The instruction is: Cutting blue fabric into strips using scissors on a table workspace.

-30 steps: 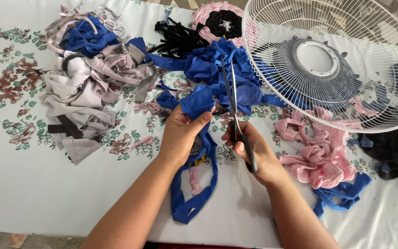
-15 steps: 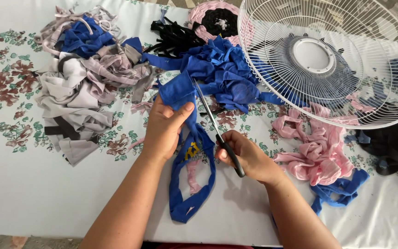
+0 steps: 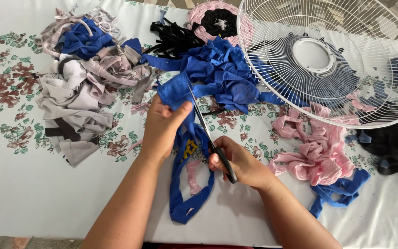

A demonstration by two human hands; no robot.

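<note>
We pinch a blue fabric piece (image 3: 180, 94) in our left hand (image 3: 162, 127), thumb pressed on top and the other fingers closed beneath it; the rest of the fabric hangs below the fingers as a loop on the flowered tablecloth (image 3: 33, 184). Our right hand (image 3: 236, 161) is clamped around the dark handles of the scissors (image 3: 206, 129), whose blades (nearly closed, as far as we can tell) run up just beside the left thumb. Beyond the fingertips lie grey scraps (image 3: 74, 97) and a white fan grille (image 3: 328, 60).
</note>
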